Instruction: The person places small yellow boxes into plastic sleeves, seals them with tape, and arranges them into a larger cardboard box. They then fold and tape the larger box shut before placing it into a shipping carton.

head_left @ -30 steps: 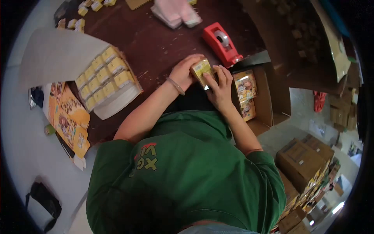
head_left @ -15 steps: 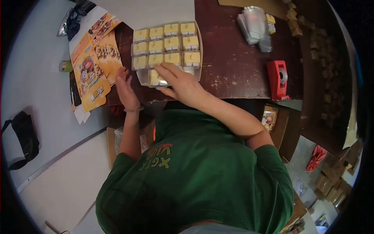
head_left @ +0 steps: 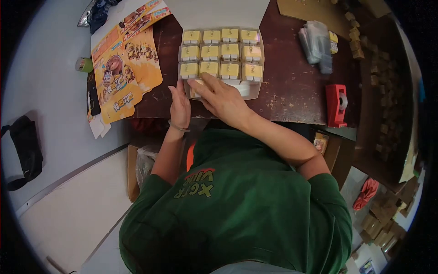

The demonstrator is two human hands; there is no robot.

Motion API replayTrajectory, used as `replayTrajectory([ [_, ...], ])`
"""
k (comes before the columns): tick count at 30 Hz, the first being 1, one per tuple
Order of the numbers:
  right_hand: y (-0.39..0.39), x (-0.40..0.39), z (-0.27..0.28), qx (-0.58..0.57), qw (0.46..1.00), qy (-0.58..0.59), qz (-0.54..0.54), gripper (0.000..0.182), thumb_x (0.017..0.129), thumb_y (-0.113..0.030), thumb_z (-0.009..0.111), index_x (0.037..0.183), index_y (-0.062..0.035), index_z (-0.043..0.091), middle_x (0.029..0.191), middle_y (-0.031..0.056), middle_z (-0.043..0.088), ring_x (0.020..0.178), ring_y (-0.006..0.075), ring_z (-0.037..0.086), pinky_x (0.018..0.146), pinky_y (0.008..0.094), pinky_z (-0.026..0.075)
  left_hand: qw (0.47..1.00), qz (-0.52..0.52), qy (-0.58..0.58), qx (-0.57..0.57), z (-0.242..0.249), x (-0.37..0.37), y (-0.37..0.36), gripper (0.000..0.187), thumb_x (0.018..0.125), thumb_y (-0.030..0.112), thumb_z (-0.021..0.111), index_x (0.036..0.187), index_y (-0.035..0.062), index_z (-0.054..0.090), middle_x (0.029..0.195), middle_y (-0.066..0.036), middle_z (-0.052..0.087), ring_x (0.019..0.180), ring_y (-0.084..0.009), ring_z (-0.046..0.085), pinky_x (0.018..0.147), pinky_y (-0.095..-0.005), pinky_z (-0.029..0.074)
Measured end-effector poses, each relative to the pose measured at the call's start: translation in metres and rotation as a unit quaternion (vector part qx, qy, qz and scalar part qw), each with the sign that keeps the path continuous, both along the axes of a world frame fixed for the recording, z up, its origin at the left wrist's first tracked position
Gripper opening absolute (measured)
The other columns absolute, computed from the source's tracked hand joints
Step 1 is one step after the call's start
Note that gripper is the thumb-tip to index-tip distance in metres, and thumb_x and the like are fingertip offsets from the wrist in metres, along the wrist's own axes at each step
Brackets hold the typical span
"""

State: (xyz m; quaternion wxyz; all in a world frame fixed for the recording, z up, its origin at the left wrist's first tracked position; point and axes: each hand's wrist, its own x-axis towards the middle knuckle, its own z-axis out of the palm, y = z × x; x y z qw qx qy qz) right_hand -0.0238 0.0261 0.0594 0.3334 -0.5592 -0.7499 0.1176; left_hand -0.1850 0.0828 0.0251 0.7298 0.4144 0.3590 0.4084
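A white box (head_left: 250, 91) stands on the table in front of me, its lid (head_left: 219, 13) raised at the back. Rows of small clear cases (head_left: 229, 71) with yellow tops and white lower parts fill most of it. My right hand (head_left: 223, 98) reaches over the front left corner, fingers closed on another clear case (head_left: 195, 93), which it mostly hides. My left hand (head_left: 180, 108) is upright against the box's left front corner, its fingers stretched out and holding nothing.
Orange printed card sheets (head_left: 119, 77) lie on the left, beside a green roll (head_left: 84, 65). On the right are a red tape dispenser (head_left: 336, 106) and a stack of clear plastic sleeves (head_left: 315, 48). A large carton (head_left: 388, 105) stands at far right.
My left hand has moved right, up to the box's side. My right hand still covers the case, which now sits at the front left of the box. The whole view has shifted.
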Motion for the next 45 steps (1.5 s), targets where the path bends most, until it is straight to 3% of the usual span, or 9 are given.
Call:
replayTrajectory([
  [11, -0.020, 0.012, -0.008, 0.005, 0.995, 0.102, 0.008, 0.057, 0.080, -0.002, 0.065, 0.135, -0.0076, 0.049, 0.132, 0.0149, 0.050, 0.102, 0.0347, 0.060, 0.085, 0.0412, 0.054, 0.997, 0.026, -0.039, -0.053, 0.006, -0.002, 0.002, 0.084, 0.100, 0.065, 0.018, 0.154, -0.0002, 0.016, 0.154, -0.009, 0.033, 0.138, -0.0194, 0.034, 0.115, -0.0313, 0.023],
  [16, 0.001, 0.004, -0.022, -0.220, 0.963, 0.148, 0.038, 0.024, 0.077, 0.000, 0.057, 0.100, 0.0065, 0.058, 0.100, 0.0268, 0.062, 0.102, 0.0442, 0.056, 0.089, 0.0474, 0.048, 0.993, 0.034, -0.101, -0.044, -0.013, -0.004, -0.003, 0.070, 0.105, 0.052, 0.031, 0.150, -0.0007, 0.027, 0.150, -0.008, 0.039, 0.133, -0.0169, 0.039, 0.107, -0.0273, 0.032],
  [19, 0.013, 0.001, -0.037, -0.219, 0.957, 0.147, 0.120, 0.038, 0.078, -0.001, 0.059, 0.115, 0.0065, 0.054, 0.103, 0.0267, 0.060, 0.103, 0.0452, 0.055, 0.089, 0.0484, 0.046, 0.994, 0.099, 0.009, -0.043, -0.018, -0.013, -0.002, 0.054, 0.102, 0.014, 0.049, 0.150, -0.0019, 0.030, 0.144, -0.009, 0.044, 0.130, -0.0147, 0.041, 0.109, -0.0292, 0.031],
  [26, -0.019, 0.068, 0.043, -0.195, 0.933, 0.275, 0.124, 0.032, 0.088, -0.016, 0.069, 0.116, -0.0018, 0.066, 0.104, 0.0194, 0.069, 0.094, 0.0325, 0.068, 0.081, 0.0368, 0.054, 0.974, 0.110, 0.155, 0.126, -0.021, -0.011, -0.003, 0.049, 0.104, 0.021, 0.045, 0.146, -0.0019, 0.036, 0.143, -0.013, 0.046, 0.128, -0.0206, 0.045, 0.107, -0.0340, 0.035],
  [30, -0.004, 0.223, 0.072, 0.005, 0.935, 0.194, -0.298, 0.026, 0.087, -0.023, 0.071, 0.099, -0.0001, 0.069, 0.093, 0.0166, 0.071, 0.083, 0.0300, 0.070, 0.075, 0.0358, 0.054, 0.905, 0.213, 0.247, 0.274, 0.012, -0.003, -0.007, 0.051, 0.102, 0.015, 0.043, 0.147, -0.0061, 0.031, 0.153, -0.018, 0.032, 0.139, -0.0266, 0.033, 0.116, -0.0365, 0.023],
  [33, 0.010, 0.330, 0.017, -0.059, 0.816, -0.004, -0.576, 0.031, 0.084, -0.029, 0.073, 0.095, -0.0014, 0.067, 0.095, 0.0148, 0.071, 0.083, 0.0311, 0.069, 0.075, 0.0381, 0.054, 0.848, 0.171, 0.262, 0.427, 0.055, 0.030, -0.015, 0.051, 0.098, 0.012, 0.046, 0.144, -0.0070, 0.034, 0.153, -0.022, 0.030, 0.141, -0.0314, 0.031, 0.116, -0.0399, 0.022],
  [36, 0.013, 0.351, -0.013, -0.167, 0.757, -0.020, -0.632, 0.036, 0.081, -0.036, 0.076, 0.090, -0.0027, 0.066, 0.096, 0.0131, 0.071, 0.082, 0.0321, 0.068, 0.075, 0.0404, 0.054, 0.839, 0.056, 0.175, 0.511, 0.070, 0.075, -0.030, 0.044, 0.091, 0.008, 0.053, 0.132, -0.0050, 0.046, 0.151, -0.024, 0.031, 0.142, -0.0341, 0.030, 0.116, -0.0447, 0.022],
  [39, 0.002, 0.354, -0.037, 0.051, 0.760, -0.155, -0.629, 0.031, 0.081, -0.034, 0.076, 0.092, -0.0058, 0.066, 0.087, 0.0117, 0.070, 0.074, 0.0280, 0.066, 0.071, 0.0384, 0.054, 0.882, -0.113, 0.121, 0.442, 0.078, 0.125, -0.055, 0.042, 0.088, 0.005, 0.056, 0.130, -0.0013, 0.051, 0.149, -0.022, 0.036, 0.140, -0.0332, 0.033, 0.115, -0.0438, 0.025],
  [45, -0.053, 0.272, 0.021, 0.016, 0.819, 0.473, -0.325, 0.015, 0.094, -0.020, 0.064, 0.086, -0.0070, 0.061, 0.067, -0.0007, 0.056, 0.059, 0.0079, 0.050, 0.058, 0.0232, 0.042, 0.942, -0.293, -0.036, 0.157, 0.059, 0.194, -0.052, 0.071, 0.100, 0.031, 0.050, 0.154, 0.0011, 0.016, 0.157, -0.017, 0.026, 0.146, -0.0284, 0.025, 0.119, -0.0423, 0.017],
])
